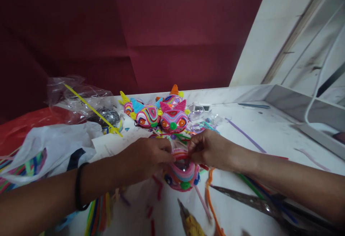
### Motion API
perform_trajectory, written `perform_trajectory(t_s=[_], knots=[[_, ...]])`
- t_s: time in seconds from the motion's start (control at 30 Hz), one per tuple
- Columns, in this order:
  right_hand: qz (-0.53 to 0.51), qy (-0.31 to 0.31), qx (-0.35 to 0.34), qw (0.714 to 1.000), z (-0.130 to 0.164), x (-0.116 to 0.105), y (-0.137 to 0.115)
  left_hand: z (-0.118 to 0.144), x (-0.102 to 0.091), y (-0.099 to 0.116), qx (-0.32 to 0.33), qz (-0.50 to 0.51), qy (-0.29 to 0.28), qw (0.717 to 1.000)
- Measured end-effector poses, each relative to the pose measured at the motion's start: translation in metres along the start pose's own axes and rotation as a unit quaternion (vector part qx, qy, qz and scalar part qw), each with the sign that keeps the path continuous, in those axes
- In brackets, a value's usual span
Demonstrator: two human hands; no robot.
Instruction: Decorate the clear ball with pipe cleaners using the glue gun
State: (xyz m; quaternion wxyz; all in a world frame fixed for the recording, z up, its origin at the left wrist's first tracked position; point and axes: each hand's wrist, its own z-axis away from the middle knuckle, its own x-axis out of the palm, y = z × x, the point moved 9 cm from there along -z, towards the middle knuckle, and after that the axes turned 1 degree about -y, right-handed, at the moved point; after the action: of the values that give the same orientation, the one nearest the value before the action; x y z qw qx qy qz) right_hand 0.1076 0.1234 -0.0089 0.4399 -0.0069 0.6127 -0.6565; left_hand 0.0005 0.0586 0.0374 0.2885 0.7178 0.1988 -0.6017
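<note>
Printing on the white sheet (111, 145) is too small to read from here. Both forearms angle inward from the sides, palms turned down. The left hand (159, 155) and right hand (206, 149) pinch opposite sides of the striped head's (184, 176) upper rim. This head is located mid-surface (283, 132), between the eared heads (174, 119) and a yellow-wrapped pointed tool (193, 226).

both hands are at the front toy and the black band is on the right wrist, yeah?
Not quite: the head view shows the black band on the left wrist. The left hand and right hand are at the front toy, as you say.
</note>
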Motion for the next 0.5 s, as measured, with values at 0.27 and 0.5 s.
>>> perform_trajectory(t_s=[0.27,0.5], knots=[[-0.009,-0.004,0.007,1.000,0.000,0.004,0.001,-0.011,-0.009,0.008,0.078,-0.018,0.032,0.996],[-0.027,-0.018,0.014,0.999,0.004,0.006,-0.002,-0.015,-0.004,0.010,0.088,-0.066,-0.006,0.994]])
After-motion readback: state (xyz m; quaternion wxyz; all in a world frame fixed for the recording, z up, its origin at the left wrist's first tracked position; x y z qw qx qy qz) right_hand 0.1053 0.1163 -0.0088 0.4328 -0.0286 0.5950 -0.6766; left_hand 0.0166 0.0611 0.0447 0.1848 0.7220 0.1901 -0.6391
